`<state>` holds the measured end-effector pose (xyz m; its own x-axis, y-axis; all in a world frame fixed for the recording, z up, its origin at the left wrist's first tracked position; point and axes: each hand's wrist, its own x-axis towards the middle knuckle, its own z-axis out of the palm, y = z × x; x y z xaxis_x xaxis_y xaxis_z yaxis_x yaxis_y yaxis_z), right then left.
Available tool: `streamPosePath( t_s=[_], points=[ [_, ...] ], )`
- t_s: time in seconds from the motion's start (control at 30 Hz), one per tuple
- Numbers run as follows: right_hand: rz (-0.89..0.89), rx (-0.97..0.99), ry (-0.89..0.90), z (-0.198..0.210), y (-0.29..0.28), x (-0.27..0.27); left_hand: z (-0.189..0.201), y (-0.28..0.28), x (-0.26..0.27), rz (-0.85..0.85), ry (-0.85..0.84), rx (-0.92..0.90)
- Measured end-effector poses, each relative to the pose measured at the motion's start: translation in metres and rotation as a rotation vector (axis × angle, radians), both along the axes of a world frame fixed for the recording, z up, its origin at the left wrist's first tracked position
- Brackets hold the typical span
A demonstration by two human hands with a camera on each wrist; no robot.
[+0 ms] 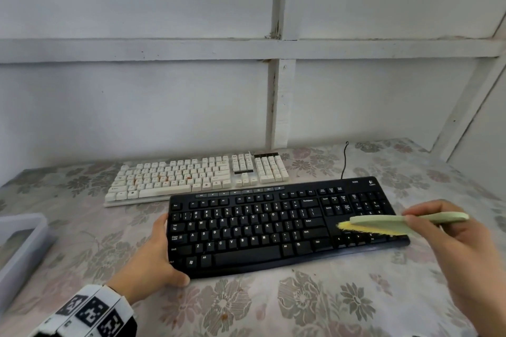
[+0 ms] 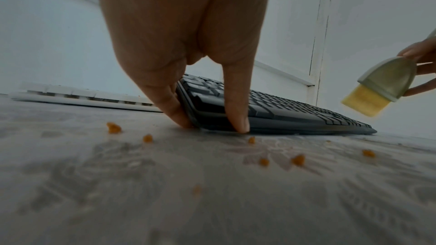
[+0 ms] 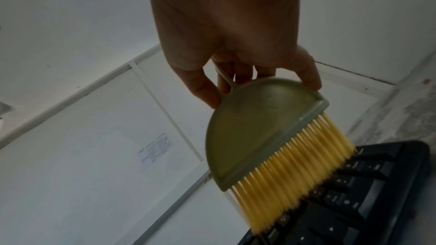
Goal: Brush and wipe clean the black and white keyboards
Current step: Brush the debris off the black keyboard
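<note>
Brush (image 1: pixel 383 226): your right hand (image 1: pixel 449 238) grips it; sweep bristles fingerward. Black keyboard (image 1: pixel 273 227): left hand (image 1: pixel 153 254) clasps its end; hold firm.

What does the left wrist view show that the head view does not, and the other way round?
Only the left wrist view: orange crumbs lying on the tablecloth in front of the black keyboard, and the left hand fingertips down at its corner. Only the head view: orange stains on the white keyboard, a grey tray at left, the cable. Both: the right hand holding the brush over the black keyboard's right end.
</note>
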<state>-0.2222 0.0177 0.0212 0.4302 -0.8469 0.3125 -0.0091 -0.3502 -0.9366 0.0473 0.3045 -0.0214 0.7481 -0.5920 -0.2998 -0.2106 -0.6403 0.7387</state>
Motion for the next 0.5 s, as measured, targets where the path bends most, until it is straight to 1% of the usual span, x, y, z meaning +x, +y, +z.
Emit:
streamPosePath(
  t_s=[0.07, 0.17, 0.27, 0.3, 0.37, 0.43, 0.5],
  points=[
    [0.028, 0.047, -0.039, 0.003, -0.002, -0.002, -0.002, 0.000, 0.002, 0.001, 0.005, -0.003],
    [0.113, 0.067, -0.020, -0.002, 0.000, -0.001, -0.004, 0.001, 0.003, 0.005, 0.012, -0.014],
    [0.178, 0.015, 0.084, -0.011, -0.003, -0.001, -0.005, 0.002, 0.004, 0.003, 0.008, -0.016],
    [0.174, -0.018, 0.114, -0.014, -0.007, -0.003, -0.005, 0.002, 0.004, 0.002, 0.004, -0.016],
    [0.107, -0.087, 0.166, -0.015, -0.020, -0.009, -0.005, 0.002, 0.004, 0.003, 0.006, -0.021],
    [-0.027, -0.145, 0.208, -0.014, -0.035, -0.016, -0.005, 0.002, 0.004, 0.006, 0.013, -0.027],
    [-0.082, -0.168, 0.205, -0.012, -0.042, -0.021, -0.005, 0.002, 0.003, 0.008, 0.019, -0.027]
  ],
)
